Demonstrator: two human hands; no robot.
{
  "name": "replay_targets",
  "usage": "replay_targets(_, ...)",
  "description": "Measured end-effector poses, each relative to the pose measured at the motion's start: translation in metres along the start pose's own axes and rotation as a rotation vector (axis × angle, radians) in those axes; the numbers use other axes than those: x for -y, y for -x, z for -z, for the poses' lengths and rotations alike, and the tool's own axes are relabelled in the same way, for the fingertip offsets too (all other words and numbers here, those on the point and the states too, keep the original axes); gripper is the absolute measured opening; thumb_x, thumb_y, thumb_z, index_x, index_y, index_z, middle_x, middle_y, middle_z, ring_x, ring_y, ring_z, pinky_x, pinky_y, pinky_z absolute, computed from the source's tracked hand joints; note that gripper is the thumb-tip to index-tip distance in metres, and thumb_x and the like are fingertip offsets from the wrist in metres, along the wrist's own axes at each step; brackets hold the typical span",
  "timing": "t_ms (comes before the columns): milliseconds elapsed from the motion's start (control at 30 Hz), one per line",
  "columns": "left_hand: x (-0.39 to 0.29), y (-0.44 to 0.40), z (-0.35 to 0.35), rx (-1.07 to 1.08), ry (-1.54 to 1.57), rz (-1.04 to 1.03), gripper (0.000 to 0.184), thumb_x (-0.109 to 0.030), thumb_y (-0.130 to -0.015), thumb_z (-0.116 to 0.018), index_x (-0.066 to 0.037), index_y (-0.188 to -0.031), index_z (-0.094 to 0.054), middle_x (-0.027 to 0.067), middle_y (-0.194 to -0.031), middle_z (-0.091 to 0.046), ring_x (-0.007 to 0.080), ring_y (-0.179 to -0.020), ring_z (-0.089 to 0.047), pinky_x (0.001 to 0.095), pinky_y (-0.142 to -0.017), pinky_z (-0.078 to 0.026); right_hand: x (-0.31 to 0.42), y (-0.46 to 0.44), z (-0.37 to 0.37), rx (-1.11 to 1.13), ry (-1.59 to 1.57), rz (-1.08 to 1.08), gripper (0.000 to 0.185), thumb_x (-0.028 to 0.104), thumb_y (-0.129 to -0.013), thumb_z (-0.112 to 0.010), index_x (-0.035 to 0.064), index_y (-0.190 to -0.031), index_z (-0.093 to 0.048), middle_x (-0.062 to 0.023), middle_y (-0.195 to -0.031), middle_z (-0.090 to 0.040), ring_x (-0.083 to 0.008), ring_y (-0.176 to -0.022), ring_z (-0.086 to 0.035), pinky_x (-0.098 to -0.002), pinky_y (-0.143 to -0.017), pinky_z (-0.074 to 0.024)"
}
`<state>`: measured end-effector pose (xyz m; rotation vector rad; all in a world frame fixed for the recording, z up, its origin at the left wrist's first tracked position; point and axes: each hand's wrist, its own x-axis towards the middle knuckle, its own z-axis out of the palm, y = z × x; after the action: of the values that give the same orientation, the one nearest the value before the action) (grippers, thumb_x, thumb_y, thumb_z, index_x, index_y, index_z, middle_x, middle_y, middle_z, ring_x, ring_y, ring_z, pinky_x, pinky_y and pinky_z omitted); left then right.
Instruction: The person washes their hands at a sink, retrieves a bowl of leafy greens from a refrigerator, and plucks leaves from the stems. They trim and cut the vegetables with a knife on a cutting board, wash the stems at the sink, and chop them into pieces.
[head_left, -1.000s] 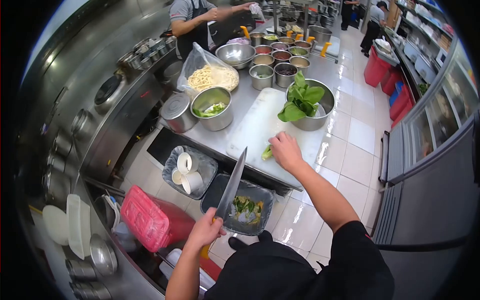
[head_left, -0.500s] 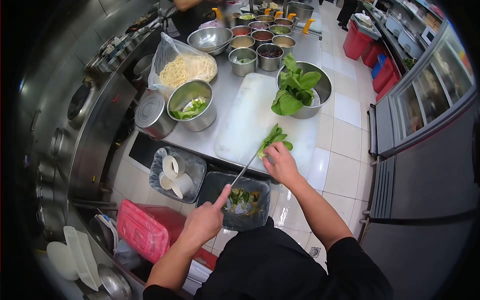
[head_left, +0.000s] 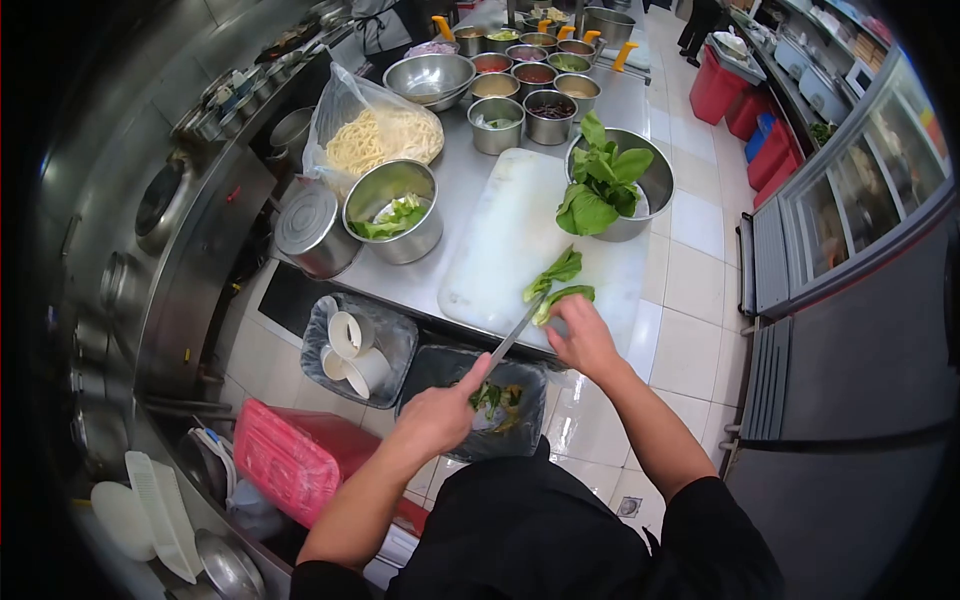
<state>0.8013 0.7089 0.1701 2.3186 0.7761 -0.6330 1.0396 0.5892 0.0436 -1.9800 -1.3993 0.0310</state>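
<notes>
My left hand is wrapped round the handle of a knife, its index finger stretched toward the blade. The blade's tip lies between two pieces of bok choy at the near edge of a white cutting board. One leafy piece lies left and beyond the tip. My right hand has its fingertips on the other bok choy piece, to the right of the blade. Whole leafy greens stick out of a steel pot behind the board.
Left of the board stand a steel pot with cut greens and a plastic bag of noodles. Several steel containers with ingredients fill the back. Below the counter edge are a lined bin with scraps and another with white cups.
The single bok choy has parted into two pieces. The knife has moved up and right between them, and my right hand has shifted slightly right with one piece.
</notes>
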Motion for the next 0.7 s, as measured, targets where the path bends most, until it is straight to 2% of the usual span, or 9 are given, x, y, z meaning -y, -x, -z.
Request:
replay_targets(67, 0.014, 0.025, 0.01, 0.022, 0.044, -0.014, 0.076, -0.013, -0.09, -0.047, -0.029, -0.158, -0.015, 0.032, -0.098, -0.066, 0.0467, -0.092, -0.065, 0.0537, -0.084, -0.049, 0.001, 0.002, 0.004, 0.001, -0.015, -0.11, 0.04, 0.006, -0.075, -0.072, 0.0053, -0.113, -0.058, -0.0154, -0.109, -0.055, -0.0356, -0.104, -0.055, -0.0432, -0.09, -0.0469)
replay_targets(167, 0.04, 0.037, 0.0, -0.123, 0.133, -0.038, 0.073, -0.015, -0.091, -0.047, -0.027, -0.157, -0.018, 0.0321, -0.094, -0.065, 0.0478, -0.091, -0.064, 0.0547, -0.085, -0.049, 0.006, -0.007, 0.017, -0.065, 0.12, -0.043, 0.051, 0.003, -0.072, -0.07, 0.0063, -0.121, -0.056, -0.0168, -0.116, -0.054, -0.0372, -0.111, -0.052, -0.048, -0.095, -0.0434)
replay_targets(300, 0.036, -0.004, -0.003, -0.295, 0.046, 0.006, 0.074, -0.016, -0.09, -0.048, -0.026, -0.158, -0.018, 0.0317, -0.104, -0.06, 0.0498, -0.095, -0.062, 0.0558, -0.086, -0.049, 0.004, -0.036, 0.017, 0.017, 0.427, 0.213, 0.053, 0.008, -0.072, -0.067, 0.0065, -0.124, -0.055, -0.018, -0.121, -0.053, -0.0376, -0.115, -0.049, -0.0515, -0.098, -0.0406)
replay_targets(367, 0.029, -0.046, -0.005, -0.412, 0.083, 0.012, 0.066, -0.017, -0.09, -0.048, -0.022, -0.153, -0.029, 0.0313, -0.113, -0.053, 0.0517, -0.099, -0.06, 0.0562, -0.087, -0.049, -0.008, -0.048, 0.007, 0.122, 0.514, 0.308, 0.048, 0.012, -0.074, -0.066, 0.0062, -0.121, -0.056, -0.0182, -0.12, -0.054, -0.0382, -0.115, -0.05, -0.0524, -0.099, -0.0405)
replay_targets(400, 0.027, -0.074, -0.006, -0.432, 0.139, 0.046, 0.06, -0.017, -0.089, -0.054, -0.019, -0.147, -0.038, 0.0306, -0.119, -0.052, 0.0517, -0.101, -0.058, 0.0544, -0.09, -0.049, -0.008, -0.053, 0.004, 0.203, 0.488, 0.226, 0.045, 0.013, -0.075, -0.065, 0.0062, -0.118, -0.057, -0.0181, -0.119, -0.055, -0.0381, -0.115, -0.051, -0.0518, -0.099, -0.0411)
replay_targets(433, 0.028, -0.101, -0.008, -0.464, 0.085, 0.003, 0.05, -0.018, -0.09, -0.054, -0.015, -0.14, -0.044, 0.0303, -0.115, -0.052, 0.0512, -0.1, -0.059, 0.0541, -0.089, -0.049, -0.007, -0.056, 0.002, 0.283, 0.466, 0.142, 0.041, 0.014, -0.076, -0.064, 0.0062, -0.116, -0.057, -0.0181, -0.117, -0.056, -0.0379, -0.115, -0.052, -0.0513, -0.099, -0.0418)
replay_targets(533, 0.021, -0.156, -0.018, -0.564, 0.018, -0.07, 0.043, -0.023, -0.093, -0.056, -0.015, -0.135, -0.052, 0.0241, -0.115, -0.053, 0.0427, -0.105, -0.059, 0.051, -0.087, -0.051, -0.004, -0.058, -0.006, 0.371, 0.45, -0.092, 0.029, 0.014, -0.079, -0.062, 0.0054, -0.107, -0.056, -0.019, -0.111, -0.058, -0.0383, -0.112, -0.056, -0.0509, -0.094, -0.0461)
replay_targets(633, 0.014, -0.14, -0.002, -0.554, -0.045, -0.122, 0.047, -0.027, -0.091, -0.062, -0.013, -0.135, -0.053, 0.0219, -0.12, -0.053, 0.0419, -0.11, -0.056, 0.0501, -0.092, -0.049, -0.003, -0.064, -0.005, 0.316, 0.292, -0.324, 0.027, 0.013, -0.084, -0.061, 0.0043, -0.109, -0.053, -0.0226, -0.11, -0.057, -0.0422, -0.101, -0.059, -0.0507, -0.086, -0.0491)
replay_targets(700, 0.02, -0.107, 0.006, -0.639, 0.066, -0.215, 0.052, -0.028, -0.088, -0.068, -0.011, -0.135, -0.054, 0.0203, -0.123, -0.054, 0.0404, -0.111, -0.056, 0.0478, -0.094, -0.048, 0.01, -0.088, -0.001, 0.27, 0.237, -0.249, 0.027, 0.012, -0.085, -0.059, 0.0038, -0.11, -0.053, -0.0226, -0.111, -0.057, -0.0433, -0.102, -0.059, -0.0518, -0.086, -0.0492)
